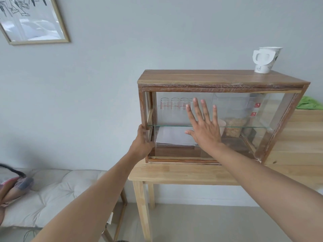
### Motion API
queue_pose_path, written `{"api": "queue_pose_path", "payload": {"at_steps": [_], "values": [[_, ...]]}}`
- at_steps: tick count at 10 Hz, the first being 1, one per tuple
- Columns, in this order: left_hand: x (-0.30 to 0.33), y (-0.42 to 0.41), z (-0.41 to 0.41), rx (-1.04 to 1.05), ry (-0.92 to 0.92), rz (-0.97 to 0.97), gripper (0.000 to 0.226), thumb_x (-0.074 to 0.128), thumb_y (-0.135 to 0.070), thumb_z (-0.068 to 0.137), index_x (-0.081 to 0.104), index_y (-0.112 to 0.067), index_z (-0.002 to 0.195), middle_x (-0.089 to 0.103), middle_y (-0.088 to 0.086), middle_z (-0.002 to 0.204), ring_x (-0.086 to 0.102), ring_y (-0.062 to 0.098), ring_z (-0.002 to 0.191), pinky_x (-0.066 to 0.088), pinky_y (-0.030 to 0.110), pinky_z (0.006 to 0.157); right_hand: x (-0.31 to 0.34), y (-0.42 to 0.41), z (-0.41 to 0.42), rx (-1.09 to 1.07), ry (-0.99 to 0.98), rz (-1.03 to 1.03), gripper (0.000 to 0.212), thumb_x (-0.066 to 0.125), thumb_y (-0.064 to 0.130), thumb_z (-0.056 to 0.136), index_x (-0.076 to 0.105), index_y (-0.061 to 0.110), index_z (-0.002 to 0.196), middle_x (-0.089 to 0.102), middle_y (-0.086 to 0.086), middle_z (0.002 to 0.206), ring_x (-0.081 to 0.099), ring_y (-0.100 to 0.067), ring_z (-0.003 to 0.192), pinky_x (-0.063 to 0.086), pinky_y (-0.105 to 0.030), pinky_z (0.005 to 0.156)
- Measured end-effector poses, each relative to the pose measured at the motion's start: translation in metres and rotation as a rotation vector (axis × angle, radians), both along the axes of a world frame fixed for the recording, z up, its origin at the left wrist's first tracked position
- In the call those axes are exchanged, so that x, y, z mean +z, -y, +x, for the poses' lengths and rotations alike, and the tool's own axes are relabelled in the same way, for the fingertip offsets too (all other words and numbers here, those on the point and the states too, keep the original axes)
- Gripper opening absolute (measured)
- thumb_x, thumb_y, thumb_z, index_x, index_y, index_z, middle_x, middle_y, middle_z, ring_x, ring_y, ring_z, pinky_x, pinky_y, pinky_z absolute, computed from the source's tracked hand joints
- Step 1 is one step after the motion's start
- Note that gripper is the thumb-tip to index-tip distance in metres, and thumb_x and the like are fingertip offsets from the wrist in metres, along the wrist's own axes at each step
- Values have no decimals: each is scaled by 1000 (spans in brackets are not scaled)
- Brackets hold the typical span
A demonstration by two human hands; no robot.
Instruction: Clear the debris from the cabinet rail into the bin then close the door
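Note:
A wooden cabinet (222, 79) with sliding glass doors stands on a light wooden table (183, 173). My right hand (202, 126) lies flat with fingers spread against the glass door (174, 137) at the front. My left hand (142, 142) grips the cabinet's left front post near the lower corner. The bottom rail (181, 160) runs along the cabinet's front base; I see no debris on it from here. No bin is in view.
A paper cup (265, 60) with a folded handle stands on the cabinet top. Inside are glass beakers (174, 103), a sheet of white paper (174, 137) and a jar of grains (233, 127). A cushioned bench (52, 189) sits left. A green cloth (310, 103) lies at the far right.

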State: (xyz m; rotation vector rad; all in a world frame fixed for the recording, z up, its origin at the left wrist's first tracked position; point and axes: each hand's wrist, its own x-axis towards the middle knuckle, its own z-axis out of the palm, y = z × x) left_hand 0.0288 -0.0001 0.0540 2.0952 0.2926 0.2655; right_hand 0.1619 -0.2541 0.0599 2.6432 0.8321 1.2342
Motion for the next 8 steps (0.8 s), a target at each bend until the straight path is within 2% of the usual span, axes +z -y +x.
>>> {"api": "queue_pose_path", "payload": {"at_steps": [2, 3, 4, 5, 6, 7, 8], "values": [[-5, 1, 2, 15, 14, -3, 61, 65, -4, 87, 32, -29, 132, 57, -9, 106, 63, 21, 90, 54, 40, 76, 0, -14, -3, -8, -10, 4, 128, 80, 59, 81, 0, 18, 172, -4, -14, 181, -1, -41, 166, 5, -71, 129], [-6, 0, 3, 11, 14, 0, 63, 67, -6, 87, 32, -29, 134, 55, -11, 109, 62, 14, 90, 55, 41, 79, -1, -23, -4, -3, -7, 6, 128, 80, 60, 81, 0, 19, 172, -2, -14, 181, 0, -41, 166, 6, -72, 128], [-8, -3, 6, 15, 14, 12, 63, 68, -7, 86, 33, -27, 134, 53, -15, 109, 60, 8, 90, 52, 33, 74, 0, -35, -7, -7, -25, 3, 128, 79, 61, 80, 0, 19, 172, -2, -13, 181, 0, -41, 167, 7, -72, 128], [-8, -3, 6, 22, 0, 34, 63, 69, -8, 87, 31, -27, 134, 53, -17, 107, 60, 8, 89, 54, 39, 76, 0, -41, -10, -24, -37, 9, 128, 79, 61, 81, -1, 19, 172, -2, -13, 181, 0, -40, 167, 9, -71, 128], [-5, -5, 7, 31, -25, 78, 65, 66, -8, 88, 30, -26, 139, 56, -11, 107, 63, 19, 86, 52, 37, 69, 1, -39, -14, -17, -62, 15, 125, 78, 59, 83, -1, 20, 172, -3, -12, 181, -1, -40, 167, 8, -70, 129], [6, -3, -6, 29, -97, 211, 68, 63, -14, 91, 27, -22, 148, 63, 4, 117, 65, 30, 88, 52, 40, 69, 12, -35, -29, 3, -129, 16, 113, 72, 53, 92, 0, 19, 172, -9, -11, 181, -7, -39, 167, 8, -68, 130], [13, 0, -20, 25, -119, 447, 80, 63, -26, 96, 15, -18, 160, 38, 11, 162, 50, 39, 136, 50, 55, 102, 12, -18, -42, 44, -268, -23, 97, 59, 48, 103, -2, 20, 172, -20, -5, 180, -16, -32, 166, 10, -64, 132]]}}
